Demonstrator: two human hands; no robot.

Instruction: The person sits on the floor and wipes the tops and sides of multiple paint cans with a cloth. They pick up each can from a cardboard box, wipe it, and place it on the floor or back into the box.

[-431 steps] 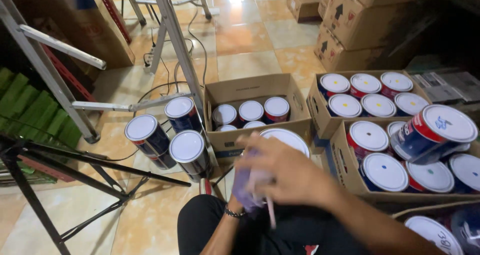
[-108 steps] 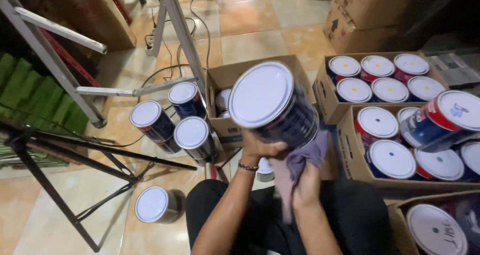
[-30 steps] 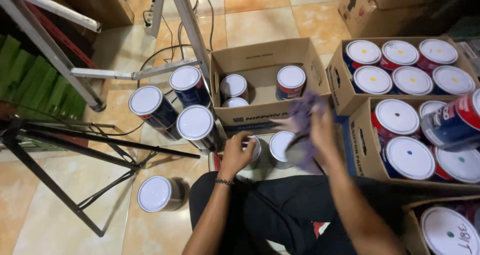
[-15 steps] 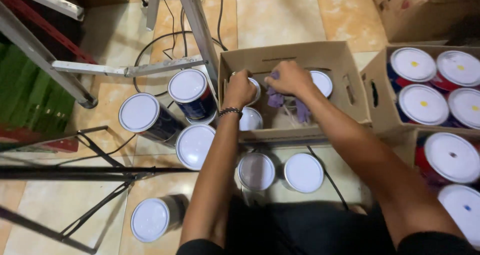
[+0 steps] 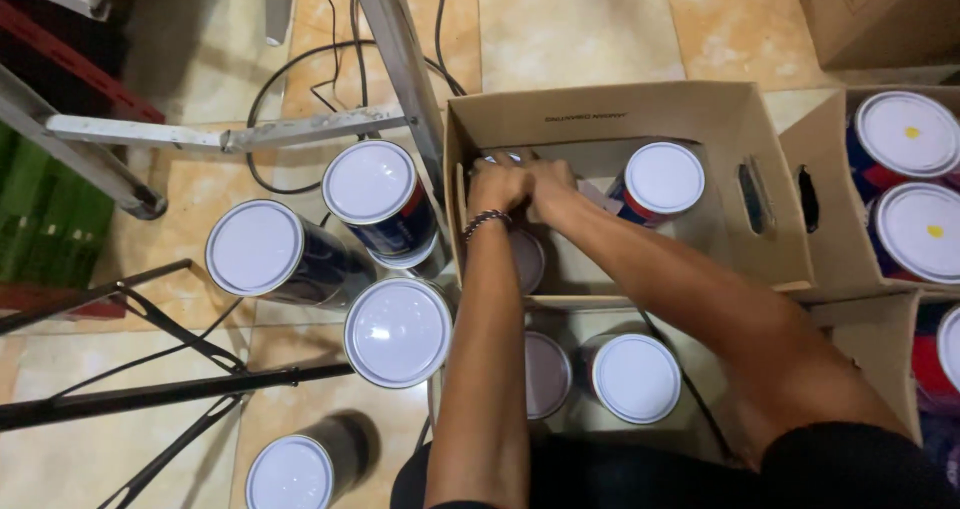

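Both my hands reach into the far left corner of an open cardboard box (image 5: 600,104). My left hand (image 5: 497,189) is closed on a paint can (image 5: 497,157), of which only a sliver of rim shows. My right hand (image 5: 552,184) sits against the same can. A scrap of pale purple cloth (image 5: 600,195) peeks out by its wrist. Another white-lidded can (image 5: 663,177) stands in the box to the right. A third can (image 5: 528,259) lies partly under my left forearm.
Several white-lidded cans stand on the tiled floor left of the box (image 5: 370,181) (image 5: 253,247) (image 5: 397,331), and two sit near my lap (image 5: 635,377). More boxes of cans (image 5: 905,134) are at the right. Metal frame legs (image 5: 400,59), a black tripod (image 5: 120,399) and cables crowd the left.
My hands have drawn together in the box's far left corner and closed over one can. The cloth is now almost hidden. The view has moved closer.
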